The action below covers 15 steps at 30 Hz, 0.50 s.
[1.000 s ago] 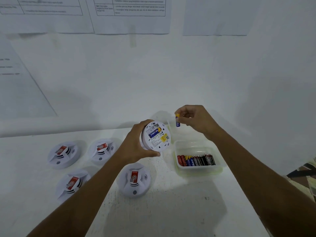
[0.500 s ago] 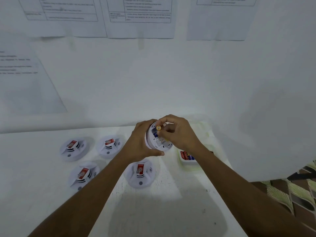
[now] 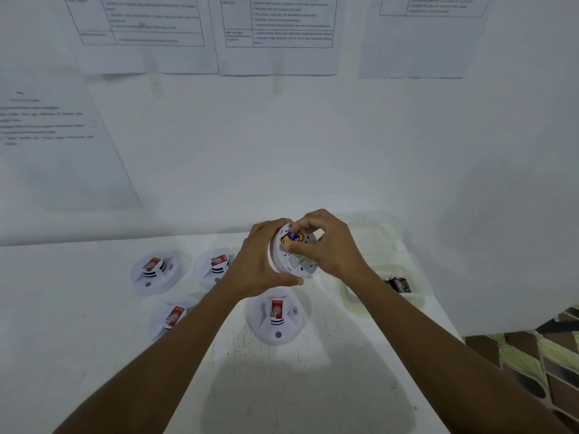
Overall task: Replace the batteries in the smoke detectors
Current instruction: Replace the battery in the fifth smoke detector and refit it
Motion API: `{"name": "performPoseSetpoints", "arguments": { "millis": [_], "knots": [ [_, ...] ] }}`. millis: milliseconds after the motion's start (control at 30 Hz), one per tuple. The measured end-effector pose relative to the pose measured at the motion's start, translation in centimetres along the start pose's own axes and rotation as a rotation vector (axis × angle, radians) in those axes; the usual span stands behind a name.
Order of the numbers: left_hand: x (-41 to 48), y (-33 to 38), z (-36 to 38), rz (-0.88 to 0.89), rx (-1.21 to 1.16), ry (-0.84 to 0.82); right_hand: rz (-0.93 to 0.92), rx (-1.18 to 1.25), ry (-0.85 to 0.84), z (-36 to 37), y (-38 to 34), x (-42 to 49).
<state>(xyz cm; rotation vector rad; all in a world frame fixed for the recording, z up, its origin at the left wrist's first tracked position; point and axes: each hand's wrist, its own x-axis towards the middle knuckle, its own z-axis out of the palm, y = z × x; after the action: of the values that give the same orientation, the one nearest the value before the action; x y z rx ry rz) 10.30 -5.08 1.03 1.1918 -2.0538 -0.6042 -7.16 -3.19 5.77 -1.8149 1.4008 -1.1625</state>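
My left hand (image 3: 260, 261) grips a white round smoke detector (image 3: 293, 260), held above the table with its back turned toward me. My right hand (image 3: 329, 245) rests on that back; its fingers press a blue and yellow battery (image 3: 293, 237) into the open compartment. Several other white detectors with red labels lie face up on the table: two at the back left (image 3: 155, 270) (image 3: 216, 266), one at the front left (image 3: 170, 317) and one just below my hands (image 3: 277, 314). My right forearm partly hides a clear plastic box (image 3: 413, 292) that holds batteries (image 3: 399, 283).
The white table (image 3: 78, 355) stands against a white wall with printed sheets (image 3: 275, 32) taped on it. The table's right edge drops off to a patterned floor (image 3: 532, 355). A second clear container or lid (image 3: 379, 236) lies behind the battery box.
My right hand has carried the battery from above the box over to the detector's back and now presses it into the compartment. The view has shifted to the right and slightly up.
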Motion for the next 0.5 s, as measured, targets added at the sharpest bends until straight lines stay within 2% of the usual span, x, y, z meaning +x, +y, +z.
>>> {"name": "performPoseSetpoints", "arguments": {
  "millis": [233, 500],
  "knots": [
    [0.1, -0.7, -0.2, -0.032, -0.068, -0.022, -0.017, -0.052, 0.079, 1.7, 0.3, -0.1],
    [-0.4, -0.8, -1.3, 0.02, -0.078, -0.013, 0.289, 0.301, 0.022, 2.3, -0.6, 0.8]
  ]
}}
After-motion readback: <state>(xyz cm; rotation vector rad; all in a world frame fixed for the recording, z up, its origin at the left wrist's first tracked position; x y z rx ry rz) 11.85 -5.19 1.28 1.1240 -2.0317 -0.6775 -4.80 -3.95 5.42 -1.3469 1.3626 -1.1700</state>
